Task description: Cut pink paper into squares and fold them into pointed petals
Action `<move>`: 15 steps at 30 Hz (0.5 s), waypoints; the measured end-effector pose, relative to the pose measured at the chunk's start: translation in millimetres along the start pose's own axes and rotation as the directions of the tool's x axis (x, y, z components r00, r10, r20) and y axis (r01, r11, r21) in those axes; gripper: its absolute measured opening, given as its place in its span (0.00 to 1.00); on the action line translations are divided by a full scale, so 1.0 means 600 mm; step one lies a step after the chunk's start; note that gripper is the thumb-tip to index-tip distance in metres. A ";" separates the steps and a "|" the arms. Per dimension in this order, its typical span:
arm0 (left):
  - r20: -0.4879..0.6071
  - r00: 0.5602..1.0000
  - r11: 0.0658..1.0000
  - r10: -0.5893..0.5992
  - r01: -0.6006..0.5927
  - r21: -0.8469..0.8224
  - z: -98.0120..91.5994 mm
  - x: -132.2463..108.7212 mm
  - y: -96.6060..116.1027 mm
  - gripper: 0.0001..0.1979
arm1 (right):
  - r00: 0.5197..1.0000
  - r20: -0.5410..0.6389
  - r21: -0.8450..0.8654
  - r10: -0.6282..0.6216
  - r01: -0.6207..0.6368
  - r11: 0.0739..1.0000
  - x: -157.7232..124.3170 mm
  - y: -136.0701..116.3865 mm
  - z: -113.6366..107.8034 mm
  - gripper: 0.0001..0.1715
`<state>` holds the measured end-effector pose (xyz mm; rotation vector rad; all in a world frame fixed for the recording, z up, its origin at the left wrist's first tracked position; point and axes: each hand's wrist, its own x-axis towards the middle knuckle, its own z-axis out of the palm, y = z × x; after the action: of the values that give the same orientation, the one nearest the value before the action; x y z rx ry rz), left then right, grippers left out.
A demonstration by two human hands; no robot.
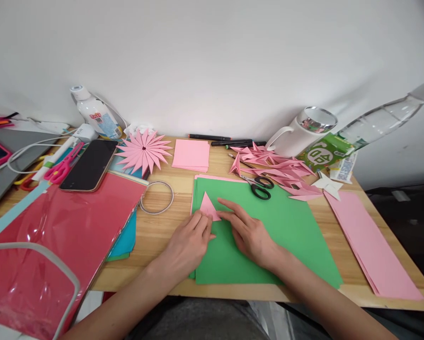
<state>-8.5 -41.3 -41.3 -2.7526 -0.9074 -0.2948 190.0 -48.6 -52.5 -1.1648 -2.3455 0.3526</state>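
A small pink paper piece (208, 204), folded to a point, lies on a green sheet (286, 236) in the middle of the wooden table. My left hand (189, 243) pinches its lower edge with curled fingers. My right hand (249, 231) lies flat beside it, its fingers stretched out and pressing on the pink piece's right side. Black scissors (259, 186) rest on the green sheet's far edge, just beyond my right hand.
A heap of folded pink pieces (275, 167), a pink paper flower (143, 151), square pink sheets (191, 155) and long pink sheets (369, 241) lie around. A red plastic folder (66, 226), phone (90, 165), wire ring (157, 197), white mug (299, 134), bottles and markers (229, 140) crowd the edges.
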 end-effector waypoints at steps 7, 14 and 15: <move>0.046 0.999 0.999 0.009 -0.010 0.036 -0.005 -0.001 0.009 0.20 | 0.999 -0.028 0.101 -0.024 0.027 0.995 -0.003 -0.001 0.004 0.22; 0.056 0.998 1.000 -0.018 0.019 -0.009 -0.002 0.003 0.017 0.21 | 0.998 -0.007 0.021 -0.055 0.055 0.998 -0.001 -0.012 0.003 0.14; 0.060 0.998 0.999 -0.022 0.024 -0.022 -0.002 0.004 0.017 0.20 | 0.997 0.007 -0.013 -0.072 0.072 0.997 0.000 -0.015 0.002 0.13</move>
<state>-0.6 -48.4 -40.9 -2.7878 -0.9569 -0.2289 183.0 -54.0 -49.6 -1.0831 -2.3919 0.3162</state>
